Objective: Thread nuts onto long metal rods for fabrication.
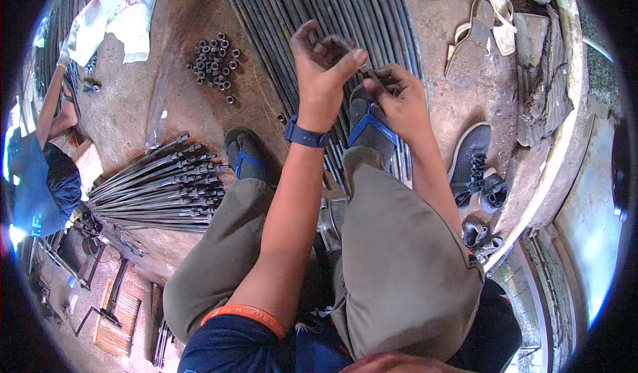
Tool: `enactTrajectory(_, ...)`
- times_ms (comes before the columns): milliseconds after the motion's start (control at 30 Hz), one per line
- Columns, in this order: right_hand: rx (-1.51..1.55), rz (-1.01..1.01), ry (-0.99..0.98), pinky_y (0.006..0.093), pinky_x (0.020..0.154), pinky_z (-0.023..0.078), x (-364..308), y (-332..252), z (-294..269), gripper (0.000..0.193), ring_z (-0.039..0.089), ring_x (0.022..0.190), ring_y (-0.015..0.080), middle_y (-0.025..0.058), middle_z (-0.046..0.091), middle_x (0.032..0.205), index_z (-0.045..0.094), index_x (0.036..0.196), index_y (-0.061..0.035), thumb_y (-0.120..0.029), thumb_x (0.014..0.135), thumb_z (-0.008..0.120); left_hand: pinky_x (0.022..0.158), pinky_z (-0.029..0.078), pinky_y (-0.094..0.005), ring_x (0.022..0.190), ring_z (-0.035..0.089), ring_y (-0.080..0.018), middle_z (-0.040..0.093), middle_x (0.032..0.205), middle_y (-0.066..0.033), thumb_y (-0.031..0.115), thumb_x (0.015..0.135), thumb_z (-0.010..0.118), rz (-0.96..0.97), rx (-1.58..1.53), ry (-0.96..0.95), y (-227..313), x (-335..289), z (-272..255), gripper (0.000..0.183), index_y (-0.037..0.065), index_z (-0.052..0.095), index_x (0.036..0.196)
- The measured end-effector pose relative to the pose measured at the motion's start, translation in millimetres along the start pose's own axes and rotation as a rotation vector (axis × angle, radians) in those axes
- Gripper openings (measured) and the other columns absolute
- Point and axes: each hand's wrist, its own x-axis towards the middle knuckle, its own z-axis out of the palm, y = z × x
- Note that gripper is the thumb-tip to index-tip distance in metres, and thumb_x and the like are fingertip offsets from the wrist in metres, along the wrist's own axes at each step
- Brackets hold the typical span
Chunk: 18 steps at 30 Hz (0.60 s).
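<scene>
A dark metal rod with a threaded end (343, 43) lies between my two hands above a long row of dark rods (312, 14). My left hand (322, 77), with a blue watch at its wrist, is curled around the threaded end, thumb stretched along it. Close by on the right, my right hand (403, 104) pinches the rod between thumb and fingers. Whether a nut sits on the thread is hidden by my fingers. A loose pile of metal nuts (216, 61) lies on the floor to the left of the row.
A fanned bundle of rods with nuts on their ends (166, 190) lies left of my sandalled feet. Sandals (470, 44) and a dark shoe (470, 157) are on the right. At the far left sits another person (40, 174), near a white sack (119, 21).
</scene>
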Motion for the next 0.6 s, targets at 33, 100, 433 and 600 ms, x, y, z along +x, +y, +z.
enactTrajectory(33, 0.001, -0.021, 0.007, 0.029, 0.059, 0.043, 1, 0, 0, 0.02, 0.054, 0.062, 0.0147, 0.0108, 0.057, 0.067, 0.059, 0.085, 0.0033, -0.012, 0.08, 0.071, 0.087, 0.048, -0.0342, 0.096, 0.061, -0.0234, 0.061, 0.102, -0.0141, 0.003, 0.078, 0.066, -0.04, 0.135, 0.014, 3, -1, -1, 0.066, 0.002, 0.029, 0.133)
enactTrajectory(100, -0.058, 0.012, -0.006, 0.0293, 0.059, 0.043, -2, -6, -4, 0.02, 0.054, 0.062, 0.0149, 0.0111, 0.058, 0.067, 0.059, 0.085, 0.0033, -0.012, 0.079, 0.071, 0.089, 0.047, -0.035, 0.097, 0.061, -0.0245, 0.061, 0.104, -0.0149, 0.005, 0.08, 0.064, -0.081, 0.269, 0.027, 3, 0, -7, 0.064, 0.002, 0.028, 0.133)
enactTrajectory(433, -0.044, 0.033, -0.048, 0.0311, 0.064, 0.047, -2, -4, -3, 0.022, 0.06, 0.068, 0.0176, 0.0131, 0.062, 0.074, 0.059, 0.087, 0.0023, -0.014, 0.079, 0.071, 0.082, 0.05, -0.0311, 0.091, 0.062, -0.0201, 0.063, 0.099, -0.0176, 0.004, 0.077, 0.07, -0.078, 0.21, 0.005, 6, -1, 0, 0.064, -0.002, 0.031, 0.127)
enactTrajectory(600, -0.079, -0.023, -0.011, 0.0314, 0.065, 0.047, -1, 1, -2, 0.022, 0.06, 0.069, 0.0194, 0.0132, 0.062, 0.074, 0.059, 0.089, 0.0024, -0.014, 0.079, 0.071, 0.071, 0.052, -0.0281, 0.08, 0.063, -0.017, 0.064, 0.086, -0.0119, 0.0, 0.073, 0.076, -0.078, -0.066, -0.024, 8, 7, -1, 0.068, -0.002, 0.031, 0.124)
